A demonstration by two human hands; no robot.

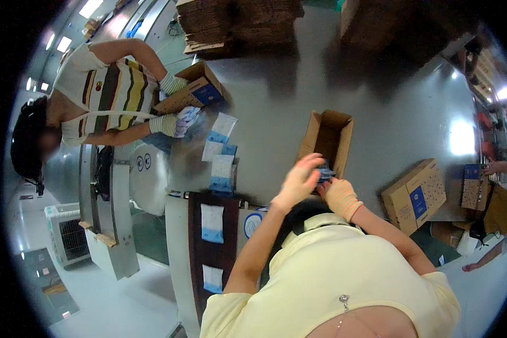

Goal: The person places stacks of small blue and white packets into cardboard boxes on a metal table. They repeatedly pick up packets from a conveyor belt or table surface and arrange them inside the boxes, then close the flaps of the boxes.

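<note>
At the near edge of a grey table (265,112), my left hand (298,183) reaches toward the near end of an open carton (310,135), its thumb and fingers spread apart and a little blurred. My right hand (341,198), in a pale glove with a striped cuff, is beside a small blue packet (324,173), its fingers bent toward it; I cannot tell whether they grip it or merely touch it. The packet sits between my two hands at the carton's near end, though whether it is inside or above the rim I cannot tell. The carton's brown inside shows through its open top.

To my left, several white-and-blue packets (222,172) lie overlapping in a loose row on the table, and two more packets (212,222) rest well apart on a dark belt (204,253). Beyond them, a co-worker (110,84) in a striped top and striped-cuff gloves has one hand at a printed carton (194,93) and the other around a pale packet (188,116). To my right, a closed carton (414,197) with a blue panel lies at an angle near the table's edge. Across from me rises a stack of flattened cardboard (239,28); at far right, another person's hand (500,167) is beside a smaller carton (472,190).
</note>
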